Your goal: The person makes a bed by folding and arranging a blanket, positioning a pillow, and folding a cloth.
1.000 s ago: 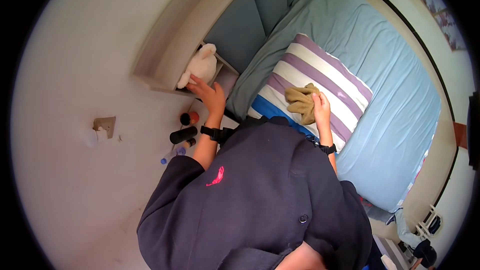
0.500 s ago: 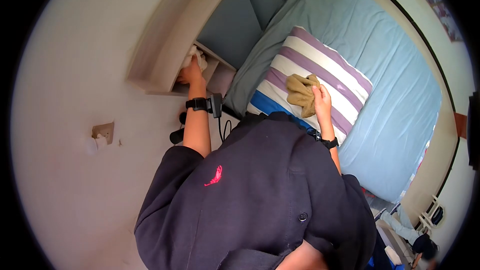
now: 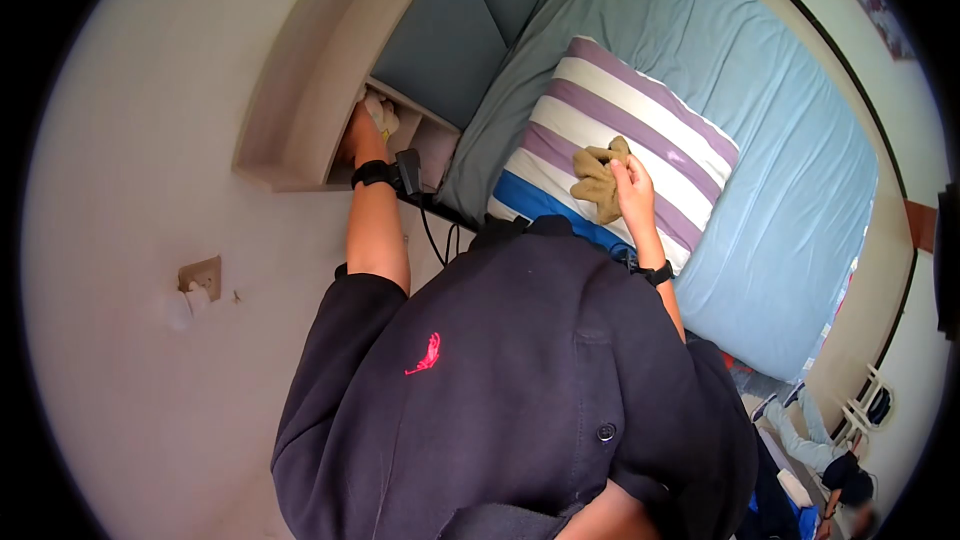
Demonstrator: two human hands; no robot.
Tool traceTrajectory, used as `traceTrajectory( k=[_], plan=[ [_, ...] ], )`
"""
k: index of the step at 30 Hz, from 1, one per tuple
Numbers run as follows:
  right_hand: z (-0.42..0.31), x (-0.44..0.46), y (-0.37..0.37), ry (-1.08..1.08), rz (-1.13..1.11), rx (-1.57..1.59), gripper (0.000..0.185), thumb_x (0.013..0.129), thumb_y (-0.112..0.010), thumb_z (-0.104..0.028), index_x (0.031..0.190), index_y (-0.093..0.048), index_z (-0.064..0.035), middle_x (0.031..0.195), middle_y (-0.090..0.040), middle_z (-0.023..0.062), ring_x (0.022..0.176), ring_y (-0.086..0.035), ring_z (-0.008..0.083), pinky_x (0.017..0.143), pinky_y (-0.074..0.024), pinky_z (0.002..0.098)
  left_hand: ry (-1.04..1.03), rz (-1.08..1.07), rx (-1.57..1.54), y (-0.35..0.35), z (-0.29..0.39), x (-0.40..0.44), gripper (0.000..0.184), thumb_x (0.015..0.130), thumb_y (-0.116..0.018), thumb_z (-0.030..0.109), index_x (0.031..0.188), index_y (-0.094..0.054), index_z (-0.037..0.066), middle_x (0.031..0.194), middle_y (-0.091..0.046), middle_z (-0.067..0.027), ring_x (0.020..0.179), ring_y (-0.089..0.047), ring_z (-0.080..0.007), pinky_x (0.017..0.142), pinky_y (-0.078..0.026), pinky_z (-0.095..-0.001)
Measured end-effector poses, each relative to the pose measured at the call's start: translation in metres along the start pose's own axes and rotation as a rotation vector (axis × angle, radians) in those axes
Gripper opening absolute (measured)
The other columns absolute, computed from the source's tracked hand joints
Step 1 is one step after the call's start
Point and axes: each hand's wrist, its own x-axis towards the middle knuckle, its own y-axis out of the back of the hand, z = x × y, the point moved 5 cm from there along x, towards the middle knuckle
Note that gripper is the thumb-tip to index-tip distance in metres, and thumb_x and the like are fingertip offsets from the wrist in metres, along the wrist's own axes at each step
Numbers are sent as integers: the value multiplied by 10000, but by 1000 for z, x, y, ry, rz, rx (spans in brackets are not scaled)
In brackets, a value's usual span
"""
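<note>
My right hand [image 3: 634, 190] is closed on a crumpled olive-brown cloth [image 3: 597, 180], pinching its edge above a striped pillow [image 3: 640, 110]. Reaching into the wooden headboard shelf [image 3: 290, 155], my left hand [image 3: 364, 132] is partly inside a compartment, its fingers hidden by the shelf and its contents. A whitish, soft-looking bundle [image 3: 381, 114] sits right beside that hand; I cannot make out exactly what it is or whether the hand holds any of it.
A bed with a blue-green sheet [image 3: 790, 200] lies under the pillow. Grey padded headboard panels [image 3: 445, 30] adjoin the shelf. A wall outlet [image 3: 200, 280] is at the left. Another person [image 3: 835, 465] is at the lower right, near a white chair [image 3: 868, 405].
My left hand has gone deeper into the shelf compartment, and the whitish bundle now shows to its right. My right hand keeps the brown cloth, which hangs more bunched up.
</note>
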Motion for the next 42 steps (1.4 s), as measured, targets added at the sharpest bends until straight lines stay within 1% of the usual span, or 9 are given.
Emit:
traceTrajectory(
  k=[5, 10, 14, 20, 22, 29, 34, 37, 42],
  plan=[
    [0, -6, 4, -8, -35, -31, 195, 861, -526, -177, 730, -455, -51, 624, -410, -51, 567, -338, 16, 486, -283, 197, -13, 507, 315, 28, -31, 35, 588, 665, -674, 419, 1093, -553, 35, 1071, -535, -111, 918, -516, -233, 700, -454, -341],
    [-4, -14, 0, -9, -30, 3, 188, 858, -527, -171, 735, -456, -47, 616, -397, -60, 551, -319, 13, 467, -261, 202, 76, 45, -294, 7, 13, -38, 726, 577, -780, 263, 1158, -446, -18, 1193, -453, -107, 1049, -454, -253, 847, -419, -407],
    [9, -12, 5, 8, -30, -88, 178, 854, -531, -169, 747, -466, -43, 615, -404, -58, 548, -325, 13, 470, -272, 200, 138, 104, -185, 12, -1, -15, 505, 604, -756, 285, 1009, -546, 68, 1047, -546, -85, 877, -514, -247, 693, -441, -385],
    [0, -18, 4, 0, -8, -47, 182, 853, -533, -171, 744, -466, -41, 616, -409, -55, 552, -330, 13, 472, -276, 199, -73, -11, -36, 17, -2, -37, 765, 616, -771, 290, 1186, -398, -58, 1247, -393, -179, 1114, -412, -258, 849, -413, -429],
    [4, -15, 5, 4, 5, -44, 188, 849, -544, -169, 738, -460, -43, 617, -405, -57, 559, -335, 16, 476, -281, 201, -188, 486, 540, 29, 2, -65, 972, 590, -784, 333, 1270, -230, -86, 1326, -239, -244, 1214, -280, -309, 930, -343, -445],
    [-53, -24, -38, 54, -248, -367, 250, 819, -596, -195, 708, -424, -52, 593, -345, -30, 549, -305, 39, 475, -279, 225, -247, -972, 662, -11, -54, -186, 1141, 571, -769, 437, 1330, -78, -61, 1348, -156, -283, 1271, -162, -385, 1027, -217, -435],
    [-109, -17, -78, 114, -672, -321, 287, 694, -730, -107, 682, -446, -75, 606, -370, -70, 560, -342, 15, 491, -290, 191, -893, -884, 896, -42, -20, -214, 1038, 606, -766, 389, 1353, -143, 27, 1320, -257, -256, 1210, -326, -320, 940, -358, -387],
    [-148, -6, -95, 214, -729, -277, 196, 713, -712, -131, 713, -545, -28, 605, -502, -38, 567, -421, 21, 503, -343, 194, -310, -1186, 513, -52, -19, -199, 879, 703, -705, 247, 1350, -151, 29, 1299, -333, -197, 1150, -412, -273, 934, -365, -350],
    [-160, 16, -96, 402, -481, -444, 203, 765, -661, -189, 717, -571, -14, 570, -515, 8, 523, -425, 52, 485, -359, 220, -290, -1009, 234, -20, -14, -189, 544, 743, -670, 211, 1199, -429, 38, 1082, -535, -95, 999, -510, -149, 856, -405, -274]
  ],
)
